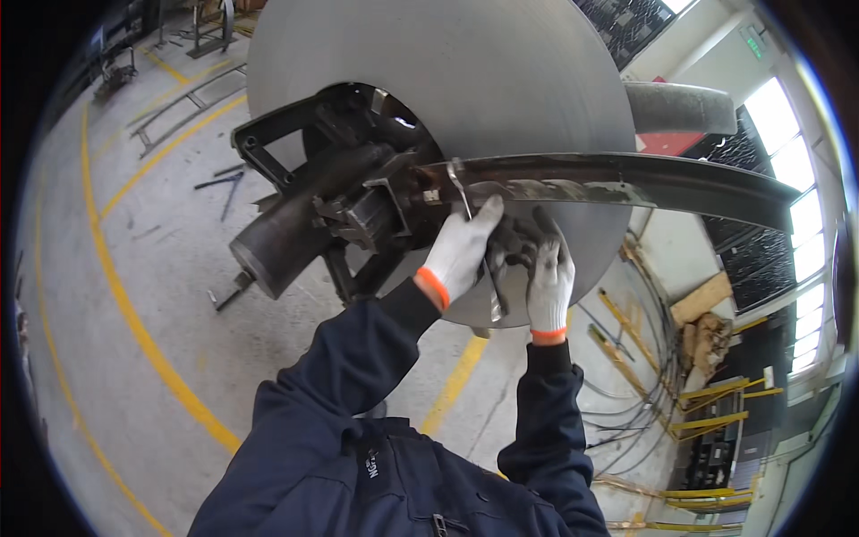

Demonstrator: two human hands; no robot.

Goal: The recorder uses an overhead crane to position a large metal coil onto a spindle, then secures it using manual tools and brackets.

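Note:
A thin shiny metal strip (495, 307) with a wavy upper end runs down across a dark steel beam. My left hand (458, 251), in a white glove with an orange cuff, is closed around the strip just below the beam. Beside it, my right hand (549, 285), gloved the same way, is raised with its fingers bent in toward the left hand. Dark glove fingers overlap between the two hands, so what the right one holds is hidden. The curved beam (582, 170) crosses in front of a large grey steel disc (528, 80).
Left of my hands, a dark shaft (291, 237) with a bracket (371, 215) sticks out of the disc's centre. Yellow lines (161, 358) mark the concrete floor. Cables (640, 412), yellow bars (716, 421) and crumpled brown material (707, 345) lie at the right.

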